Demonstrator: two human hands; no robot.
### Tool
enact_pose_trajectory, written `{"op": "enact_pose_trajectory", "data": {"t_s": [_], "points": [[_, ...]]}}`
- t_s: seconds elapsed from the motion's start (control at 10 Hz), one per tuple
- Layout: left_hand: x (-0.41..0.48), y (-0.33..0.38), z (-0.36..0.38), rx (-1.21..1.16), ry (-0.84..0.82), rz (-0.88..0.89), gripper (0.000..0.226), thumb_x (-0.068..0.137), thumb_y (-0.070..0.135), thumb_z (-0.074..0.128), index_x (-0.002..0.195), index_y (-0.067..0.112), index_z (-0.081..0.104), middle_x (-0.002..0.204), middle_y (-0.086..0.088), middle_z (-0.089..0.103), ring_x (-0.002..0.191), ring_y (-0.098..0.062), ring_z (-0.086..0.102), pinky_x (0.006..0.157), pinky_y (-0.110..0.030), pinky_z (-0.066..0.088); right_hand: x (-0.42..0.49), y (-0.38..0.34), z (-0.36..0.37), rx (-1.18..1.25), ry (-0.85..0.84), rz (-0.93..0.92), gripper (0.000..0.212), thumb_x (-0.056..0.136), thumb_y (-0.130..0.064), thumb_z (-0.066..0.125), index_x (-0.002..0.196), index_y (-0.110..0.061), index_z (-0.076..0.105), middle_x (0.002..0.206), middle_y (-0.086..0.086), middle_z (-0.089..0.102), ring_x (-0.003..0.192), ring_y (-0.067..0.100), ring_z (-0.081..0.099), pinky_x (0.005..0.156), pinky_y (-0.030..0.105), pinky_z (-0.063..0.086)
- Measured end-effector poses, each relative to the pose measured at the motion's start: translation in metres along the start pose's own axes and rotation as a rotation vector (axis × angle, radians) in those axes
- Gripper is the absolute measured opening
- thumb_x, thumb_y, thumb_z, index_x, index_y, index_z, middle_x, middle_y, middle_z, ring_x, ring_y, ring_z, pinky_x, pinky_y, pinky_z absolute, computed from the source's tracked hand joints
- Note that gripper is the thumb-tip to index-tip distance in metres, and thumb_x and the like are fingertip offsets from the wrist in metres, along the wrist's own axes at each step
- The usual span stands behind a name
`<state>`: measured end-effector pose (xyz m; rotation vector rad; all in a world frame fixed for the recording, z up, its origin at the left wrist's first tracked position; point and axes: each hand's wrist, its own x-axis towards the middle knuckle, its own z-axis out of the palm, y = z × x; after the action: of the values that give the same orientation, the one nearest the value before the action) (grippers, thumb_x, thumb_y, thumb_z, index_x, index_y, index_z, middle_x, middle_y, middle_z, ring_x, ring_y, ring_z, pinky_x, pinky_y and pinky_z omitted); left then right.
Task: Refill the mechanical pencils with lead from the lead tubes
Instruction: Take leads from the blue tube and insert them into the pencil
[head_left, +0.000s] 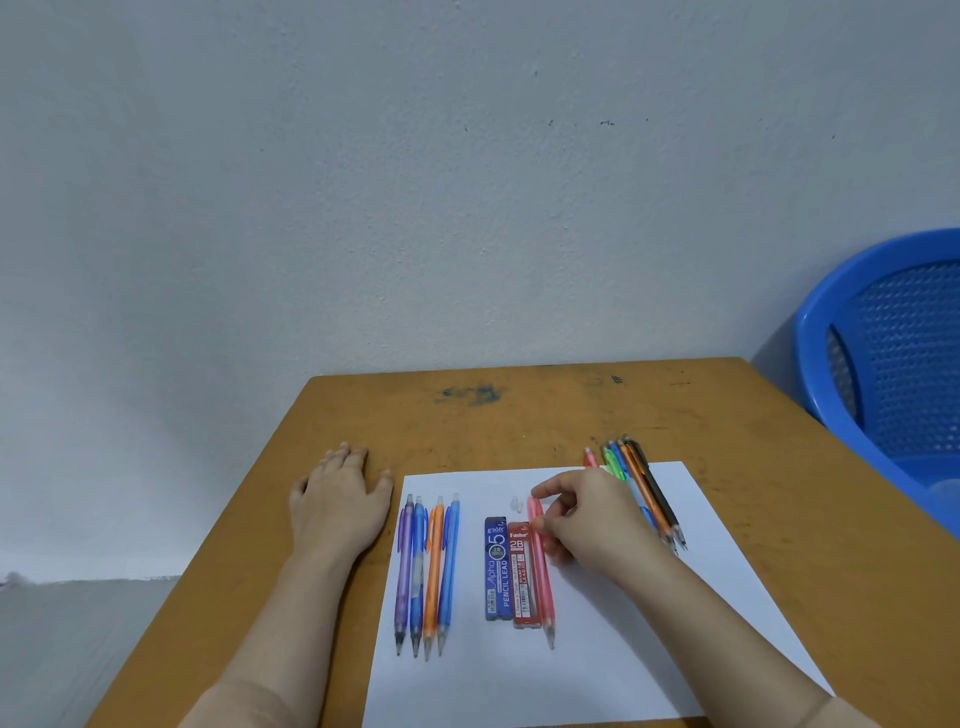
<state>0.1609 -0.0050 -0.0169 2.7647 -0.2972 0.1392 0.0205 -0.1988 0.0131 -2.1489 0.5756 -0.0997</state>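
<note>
Bare paper (623, 649) front right free; gap between pencil row (426, 571), lead tubes (508, 571) seemingly passable; basket (883, 338) crowds right.

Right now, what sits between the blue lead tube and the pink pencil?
The red lead tube lies between the blue lead tube and pink pencil, in the head view.

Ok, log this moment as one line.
left hand: flat on table | right hand: pinches pink pencil beside red lead tube

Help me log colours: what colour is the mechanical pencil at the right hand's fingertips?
Translucent pink mechanical pencil; head view shows it best.
</note>
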Motion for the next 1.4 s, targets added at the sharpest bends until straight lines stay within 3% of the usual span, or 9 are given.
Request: {"op": "enact_pose_trajectory", "data": {"t_s": [0.2,0.3,0.5,0.6,0.7,1.0,1.4], "points": [[0.000,-0.001,0.000,0.000,-0.004,0.000,0.057,0.098,0.049,0.036,0.148,0.023,0.029,0.156,0.001,0.025,0.144,-0.016,0.019,0.115,-0.042,0.016,0.003,0.002,-0.004,-0.049,0.038,-0.035,0.023,0.093,-0.011,0.055,0.114,-0.016,0.063,0.084,0.007,0.068,0.069,0.015,0.064,0.069,0.030,0.058],[0.000,0.000,0.000,-0.002,-0.005,-0.001,0.057,0.098,0.049,0.036,0.148,0.022,0.030,0.156,0.001,0.025,0.144,-0.016,0.019,0.115,-0.042,0.016,0.002,0.000,-0.010,-0.030,0.062,-0.087,0.022,0.093,-0.014,0.057,0.114,-0.017,0.064,0.083,0.001,0.067,0.067,0.008,0.062,0.059,0.019,0.051],[0.000,0.000,-0.001,-0.001,-0.006,-0.003,0.057,0.097,0.049,0.036,0.147,0.023,0.030,0.156,0.001,0.025,0.143,-0.016,0.020,0.115,-0.042,0.017,-0.007,-0.007,-0.015,-0.055,0.034,-0.276,0.024,0.085,-0.029,0.069,0.108,-0.028,0.066,0.086,-0.012,0.062,0.074,0.003,0.059,0.057,0.011,0.042],[0.000,0.000,-0.001,-0.001,-0.009,-0.003,0.057,0.098,0.049,0.036,0.148,0.023,0.030,0.156,0.001,0.025,0.144,-0.016,0.019,0.115,-0.042,0.016,-0.012,-0.010,-0.015,-0.259,-0.036,-0.405,0.031,0.082,-0.041,0.069,0.112,-0.035,0.062,0.099,-0.017,0.055,0.093,0.000,0.052,0.070,0.011,0.044],[0.000,0.000,-0.001,0.005,-0.013,-0.003,0.057,0.098,0.049,0.035,0.148,0.022,0.029,0.156,0.001,0.024,0.143,-0.016,0.019,0.115,-0.041,0.016,-0.016,-0.011,-0.013,-0.408,-0.134,-0.509,0.040,0.080,-0.050,0.068,0.116,-0.037,0.059,0.109,-0.020,0.049,0.106,-0.005,0.039,0.089,0.021,0.043],[0.000,-0.001,-0.001,-0.007,-0.016,0.001,0.057,0.098,0.049,0.035,0.148,0.022,0.029,0.156,0.001,0.024,0.144,-0.016,0.019,0.115,-0.042,0.015,-0.022,-0.012,-0.010,-0.526,-0.255,-0.606,0.060,0.071,-0.062,0.070,0.123,-0.036,0.056,0.119,-0.021,0.044,0.114,-0.007,0.029,0.096,0.024,0.042],[-0.001,0.000,-0.001,-0.006,-0.017,0.002,0.057,0.098,0.049,0.035,0.148,0.022,0.028,0.156,0.000,0.024,0.144,-0.017,0.019,0.115,-0.041,0.015,-0.023,-0.010,-0.006,-0.565,-0.267,-0.600,0.064,0.069,-0.064,0.070,0.123,-0.035,0.053,0.121,-0.020,0.045,0.113,-0.003,0.029,0.092,0.023,0.044]]}}
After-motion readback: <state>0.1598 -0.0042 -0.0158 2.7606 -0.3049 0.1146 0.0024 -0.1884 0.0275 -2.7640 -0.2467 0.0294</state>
